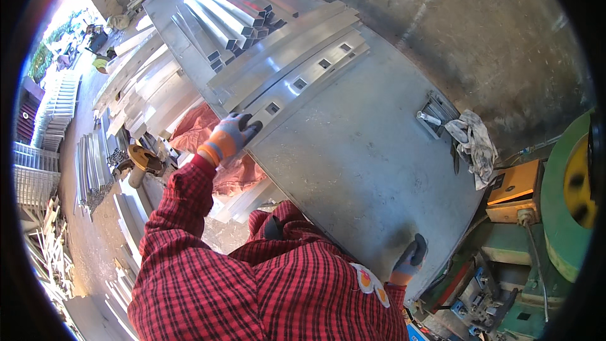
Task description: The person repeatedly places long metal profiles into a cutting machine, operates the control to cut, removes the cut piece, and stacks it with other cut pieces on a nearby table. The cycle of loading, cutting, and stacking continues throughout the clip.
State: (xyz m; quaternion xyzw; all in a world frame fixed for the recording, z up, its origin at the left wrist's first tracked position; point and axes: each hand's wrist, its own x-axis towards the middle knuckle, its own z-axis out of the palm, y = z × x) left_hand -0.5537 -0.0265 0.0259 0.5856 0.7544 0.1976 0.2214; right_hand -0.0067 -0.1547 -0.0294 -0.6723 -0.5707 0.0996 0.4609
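Several flat silver metal bars lie side by side across a grey metal-topped table (353,151). The nearest metal bar (311,73) has a row of square holes. My left hand (231,136), in a grey and orange work glove with dark fingertips, grips the left end of that bar at the table edge. Its thumb and fingers reach over the bar's end, and the underside of the grip is hidden. My right hand (409,260), gloved alike, hovers by the near right part of the tabletop. Its fingers are apart, and nothing shows in them.
A stack of square metal tubes (230,19) lies behind the bars. A metal bracket-like piece (437,115) and a crumpled rag (473,145) sit near the right edge. Right of the table stands a green machine (571,196) with an orange box (514,189). Metal lengths (95,167) crowd the left floor.
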